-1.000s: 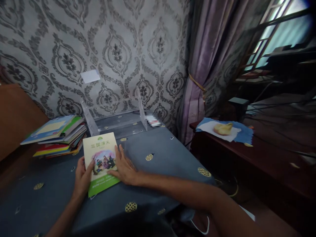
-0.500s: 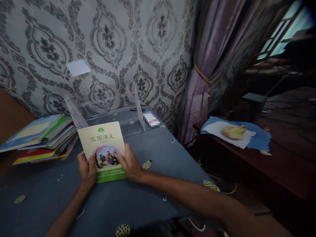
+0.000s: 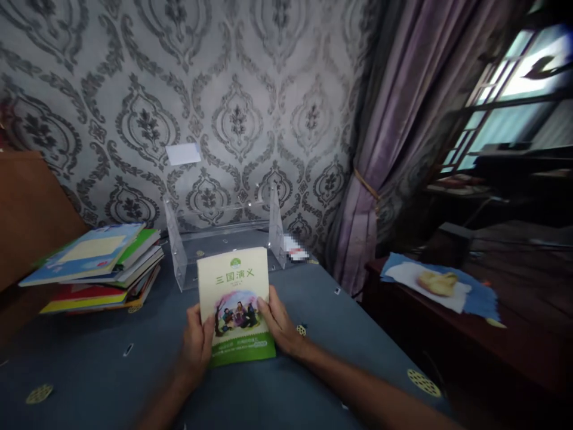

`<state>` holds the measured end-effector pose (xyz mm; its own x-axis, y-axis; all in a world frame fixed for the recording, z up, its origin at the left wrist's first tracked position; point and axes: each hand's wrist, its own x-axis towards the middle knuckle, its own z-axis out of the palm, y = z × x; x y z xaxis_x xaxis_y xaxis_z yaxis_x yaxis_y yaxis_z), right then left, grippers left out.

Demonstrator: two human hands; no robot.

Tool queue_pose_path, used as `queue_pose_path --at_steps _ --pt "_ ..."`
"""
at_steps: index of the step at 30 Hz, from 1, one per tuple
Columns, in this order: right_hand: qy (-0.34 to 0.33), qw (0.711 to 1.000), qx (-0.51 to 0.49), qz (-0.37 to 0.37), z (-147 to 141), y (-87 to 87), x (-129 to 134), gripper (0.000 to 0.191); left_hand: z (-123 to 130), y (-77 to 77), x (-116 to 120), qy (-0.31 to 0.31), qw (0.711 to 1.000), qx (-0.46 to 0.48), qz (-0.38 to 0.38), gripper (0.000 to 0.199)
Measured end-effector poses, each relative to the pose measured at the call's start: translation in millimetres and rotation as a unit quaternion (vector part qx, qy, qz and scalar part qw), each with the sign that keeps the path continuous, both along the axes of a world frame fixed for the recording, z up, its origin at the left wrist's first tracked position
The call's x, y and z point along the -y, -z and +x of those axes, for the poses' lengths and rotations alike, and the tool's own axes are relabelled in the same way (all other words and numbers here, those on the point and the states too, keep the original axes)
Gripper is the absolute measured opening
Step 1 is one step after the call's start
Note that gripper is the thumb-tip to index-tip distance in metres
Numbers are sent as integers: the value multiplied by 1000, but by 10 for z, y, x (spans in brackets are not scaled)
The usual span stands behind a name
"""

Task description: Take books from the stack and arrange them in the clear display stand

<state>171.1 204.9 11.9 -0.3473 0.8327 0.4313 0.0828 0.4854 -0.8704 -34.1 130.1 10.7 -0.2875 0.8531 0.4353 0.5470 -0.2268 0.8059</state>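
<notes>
Between my two hands I hold a book upright, tilted slightly back, its cream and green cover with a painted group of figures facing me. My left hand grips the left edge, thumb on the front. At the right edge, my right hand is closed on the book, its thumb lying over the cover picture. Behind the book stands a clear acrylic stand with two upright side panels; the book hides part of it.
A stack of books lies on the left of the dark blue tablecloth. A blurred white item is beside the stand. To the right, a dark red surface bears a blue cloth. A purple curtain hangs behind.
The camera view has shifted, so the table, stand and stack appear further right and lower. The book, held in both hands, now appears in front of the stand's middle rather than its left side.
</notes>
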Motion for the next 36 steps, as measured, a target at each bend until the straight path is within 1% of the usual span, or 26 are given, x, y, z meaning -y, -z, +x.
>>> queue_pose_path --at_steps 3,7,9,11,14,17,21,25,28,30,32,34,36 --pt "-18 1000 -7 -16 25 -32 -69 32 -27 -85 7 53 998 -2 -28 35" --pt "-93 992 -55 -57 26 -75 -148 37 -144 -265 45 127 990 -21 -66 36" --pt "-120 987 -67 -87 30 -88 -167 40 -213 -343 63 165 982 -22 -87 39" --pt "-135 982 -66 -116 42 -91 -178 44 -260 -390 63 194 976 -17 -102 42" --pt "-135 979 -65 -137 79 -89 -203 47 -264 -395 -3 221 970 -10 -105 43" --pt "-109 984 -65 -123 139 -109 -255 43 -211 -360 -146 205 975 -28 -85 42" --pt "-56 996 -43 -60 252 -160 -362 35 -113 -345 -352 144 983 -87 -72 37" --pt "-25 999 -21 -20 371 -193 -498 29 -13 -362 -518 135 984 -99 -59 34" --pt "-13 1000 -15 3 444 -270 -625 28 54 -403 -649 120 986 -104 -44 31" --pt "-14 999 -22 19 484 -383 -720 31 93 -483 -747 104 987 -115 -32 31" --pt "-14 999 -24 39 520 -550 -829 34 126 -627 -850 96 987 -131 -17 31" --pt "-9 997 -19 69 551 -763 -957 34 150 -834 -963 89 985 -150 10 31" --pt "-3 994 -11 110 577 -1019 -1111 33 164 -1086 -1094 68 980 -182 47 32"
